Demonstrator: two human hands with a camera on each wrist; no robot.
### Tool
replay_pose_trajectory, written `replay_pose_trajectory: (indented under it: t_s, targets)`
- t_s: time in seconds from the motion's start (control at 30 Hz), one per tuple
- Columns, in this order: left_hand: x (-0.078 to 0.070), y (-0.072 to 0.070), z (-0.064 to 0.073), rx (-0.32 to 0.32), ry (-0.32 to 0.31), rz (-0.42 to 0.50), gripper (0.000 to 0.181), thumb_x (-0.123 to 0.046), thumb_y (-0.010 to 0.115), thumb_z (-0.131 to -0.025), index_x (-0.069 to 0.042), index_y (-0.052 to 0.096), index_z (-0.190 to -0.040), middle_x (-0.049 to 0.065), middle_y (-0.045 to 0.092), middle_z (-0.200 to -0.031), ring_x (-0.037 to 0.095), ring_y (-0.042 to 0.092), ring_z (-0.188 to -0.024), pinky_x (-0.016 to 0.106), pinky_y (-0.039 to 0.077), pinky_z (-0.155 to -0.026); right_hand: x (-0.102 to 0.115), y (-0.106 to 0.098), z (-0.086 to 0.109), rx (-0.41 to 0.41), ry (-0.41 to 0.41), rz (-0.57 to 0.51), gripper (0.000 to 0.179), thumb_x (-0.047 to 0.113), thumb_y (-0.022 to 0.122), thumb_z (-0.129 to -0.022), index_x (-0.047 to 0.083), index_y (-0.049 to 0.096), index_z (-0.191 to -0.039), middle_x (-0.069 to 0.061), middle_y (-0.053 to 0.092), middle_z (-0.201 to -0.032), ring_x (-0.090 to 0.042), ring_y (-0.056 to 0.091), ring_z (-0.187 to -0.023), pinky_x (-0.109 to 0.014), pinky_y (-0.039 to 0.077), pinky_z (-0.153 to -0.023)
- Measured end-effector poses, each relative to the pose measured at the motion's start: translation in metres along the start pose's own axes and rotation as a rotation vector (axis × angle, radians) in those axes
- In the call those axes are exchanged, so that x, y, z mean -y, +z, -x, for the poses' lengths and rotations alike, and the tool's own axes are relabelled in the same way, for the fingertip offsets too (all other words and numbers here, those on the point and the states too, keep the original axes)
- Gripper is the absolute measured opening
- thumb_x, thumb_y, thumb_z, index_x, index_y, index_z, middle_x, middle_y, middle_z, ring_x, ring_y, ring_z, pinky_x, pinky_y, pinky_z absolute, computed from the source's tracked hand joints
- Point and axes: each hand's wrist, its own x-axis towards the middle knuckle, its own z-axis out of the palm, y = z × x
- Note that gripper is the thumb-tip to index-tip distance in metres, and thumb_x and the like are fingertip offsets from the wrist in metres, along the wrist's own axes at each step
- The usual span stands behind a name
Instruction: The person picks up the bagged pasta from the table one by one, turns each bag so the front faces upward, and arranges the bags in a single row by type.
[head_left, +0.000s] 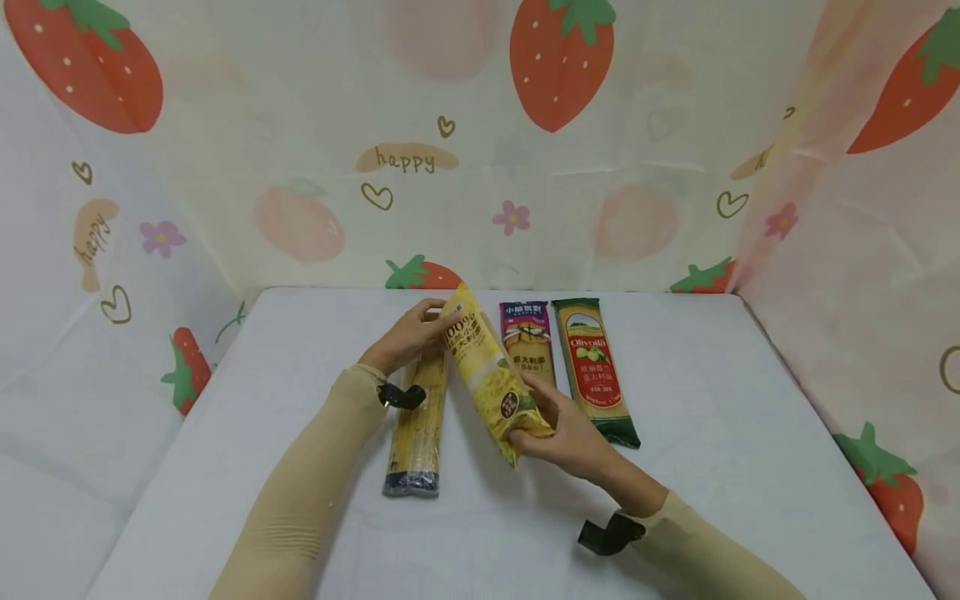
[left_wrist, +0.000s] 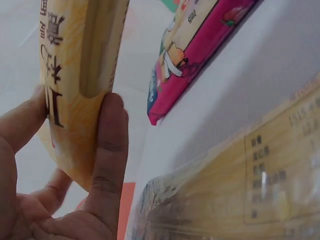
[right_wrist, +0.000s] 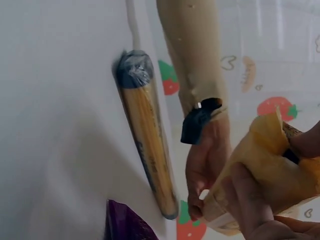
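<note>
Fingers of the left hand and right hand grip opposite ends of a yellow pasta packet (tilted above the table), which we should support evenly, clear of the see-through packet leftward and the purple packet and green packet rightward.

Back wall: ahead of you, pale sheeting printed with red strawberries, outlined hearts, pink flowers and the word "happy".
Left wall: whitish, matching print.
Right wall: pinker, creased.
Desk: white, spread before you.
Light: soft, fairly even.
</note>
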Motion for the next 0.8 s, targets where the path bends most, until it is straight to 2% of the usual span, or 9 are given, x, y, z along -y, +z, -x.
replay_pose_trajectory:
  t_s: [0.13, 0.23, 0.33, 0.47, 0.57, 0.63, 0.8]
  targets:
    - [-0.005, -0.005, 0.006, 0.073, 0.013, 0.062, 0.055, -0.035, 0.059, -0.113, -0.018, 0.037, -0.160, 0.019, 0.060, -0.139, 0.024, 0.066, -0.115, 0.042, 0.051, -0.104, -0.003, 0.001, -0.001, -0.041, 0.020, -0.069, 0.086, 0.009, 0.076, -0.096, 0.018, 0.033, -0.170, -0.020, 0.048, -0.157, -0.033, 0.052, -0.134, -0.033, 0.059, -0.095]
    - [-0.010, -0.010, 0.010, 0.159, 0.011, 0.137, 0.051, -0.023, 0.052, -0.116, -0.019, 0.031, -0.163, 0.017, 0.061, -0.135, 0.022, 0.067, -0.115, 0.039, 0.050, -0.106, -0.005, 0.003, -0.001, -0.068, 0.025, -0.111, 0.085, 0.007, 0.075, -0.096, 0.018, 0.033, -0.170, -0.018, 0.045, -0.160, -0.031, 0.051, -0.134, -0.032, 0.059, -0.095]
    - [-0.016, -0.013, 0.012, 0.202, -0.014, 0.183, 0.055, -0.015, 0.052, -0.116, -0.021, 0.028, -0.165, 0.017, 0.058, -0.137, 0.023, 0.070, -0.116, 0.038, 0.057, -0.103, -0.006, 0.004, 0.000, -0.077, 0.024, -0.142, 0.084, 0.005, 0.075, -0.097, 0.017, 0.034, -0.169, -0.019, 0.045, -0.158, -0.029, 0.052, -0.131, -0.031, 0.059, -0.095]
    - [-0.019, -0.014, 0.012, 0.181, -0.047, 0.209, 0.060, -0.014, 0.056, -0.114, -0.024, 0.029, -0.166, 0.021, 0.056, -0.140, 0.026, 0.073, -0.112, 0.039, 0.063, -0.093, -0.009, 0.005, 0.000, -0.058, -0.015, -0.111, 0.082, 0.007, 0.076, -0.098, 0.015, 0.035, -0.169, -0.019, 0.047, -0.158, -0.030, 0.053, -0.135, -0.032, 0.058, -0.097]
    - [-0.018, -0.014, 0.011, 0.150, -0.048, 0.198, 0.062, -0.014, 0.058, -0.113, -0.024, 0.028, -0.167, 0.021, 0.056, -0.140, 0.026, 0.073, -0.109, 0.037, 0.064, -0.090, -0.009, 0.006, 0.001, -0.051, -0.051, -0.039, 0.081, 0.007, 0.078, -0.099, 0.014, 0.037, -0.168, -0.017, 0.051, -0.156, -0.034, 0.056, -0.136, -0.032, 0.058, -0.099]
    - [-0.016, -0.015, 0.010, 0.127, -0.040, 0.175, 0.063, -0.015, 0.059, -0.113, -0.024, 0.028, -0.167, 0.022, 0.058, -0.139, 0.026, 0.074, -0.107, 0.036, 0.063, -0.089, -0.008, 0.006, 0.001, -0.051, -0.065, 0.012, 0.082, 0.007, 0.080, -0.098, 0.017, 0.039, -0.168, -0.016, 0.055, -0.153, -0.034, 0.062, -0.131, -0.033, 0.059, -0.098]
    - [-0.018, -0.016, 0.010, 0.094, -0.017, 0.119, 0.067, -0.015, 0.064, -0.110, -0.023, 0.027, -0.166, 0.022, 0.065, -0.133, 0.024, 0.077, -0.102, 0.039, 0.061, -0.089, -0.007, 0.006, 0.002, -0.053, -0.035, 0.089, 0.095, 0.009, 0.085, -0.095, 0.020, 0.030, -0.171, -0.019, 0.060, -0.150, -0.033, 0.069, -0.123, -0.032, 0.061, -0.093]
